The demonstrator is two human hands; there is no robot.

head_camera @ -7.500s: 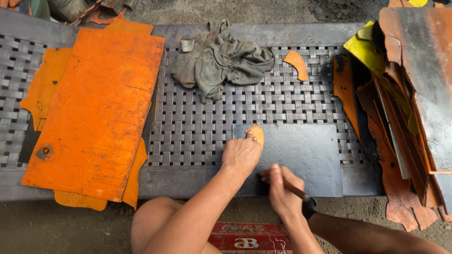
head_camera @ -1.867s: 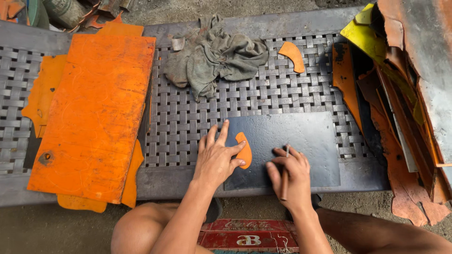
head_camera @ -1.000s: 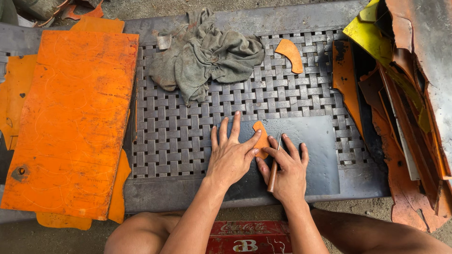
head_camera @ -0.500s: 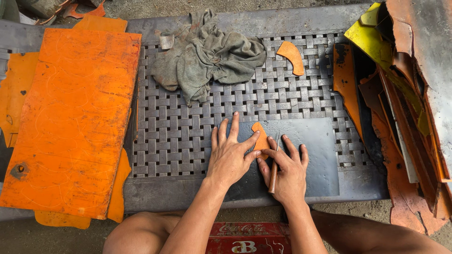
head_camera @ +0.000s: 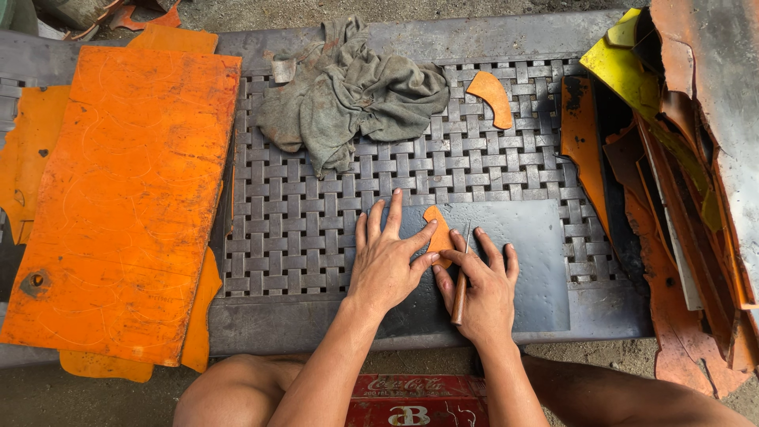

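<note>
Head view: small curved orange template (head_camera: pixel 438 235), flat on grey sheet (head_camera: pixel 538 261).

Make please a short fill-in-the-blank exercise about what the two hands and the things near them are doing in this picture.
1. The left hand presses a small ___ template flat.
2. The right hand holds a thin ___ beside the template.
3. Both rest on a dark grey ___.
4. A crumpled ___ lies farther away on the woven bench.

Missing words: orange; tool; sheet; cloth
</note>
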